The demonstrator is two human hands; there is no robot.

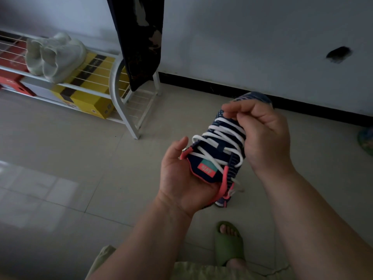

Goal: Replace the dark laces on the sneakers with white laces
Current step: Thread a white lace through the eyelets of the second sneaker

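Note:
A navy sneaker (212,160) with pink trim and a green-and-pink tongue label is held in the air, toe pointing away from me. A white lace (220,136) crosses its front in several rows. My left hand (179,178) grips the shoe from below at the heel and tongue end. My right hand (262,134) is curled over the toe end, its thumb and fingers pinching the white lace near the top rows. No dark lace shows in view.
A white wire shoe rack (121,81) stands at the back left, bearing pale sneakers (56,55) and yellow (86,93) and red boxes (12,75). A dark cloth (141,37) hangs by the wall. My foot in a green slipper (228,243) rests on the tiled floor.

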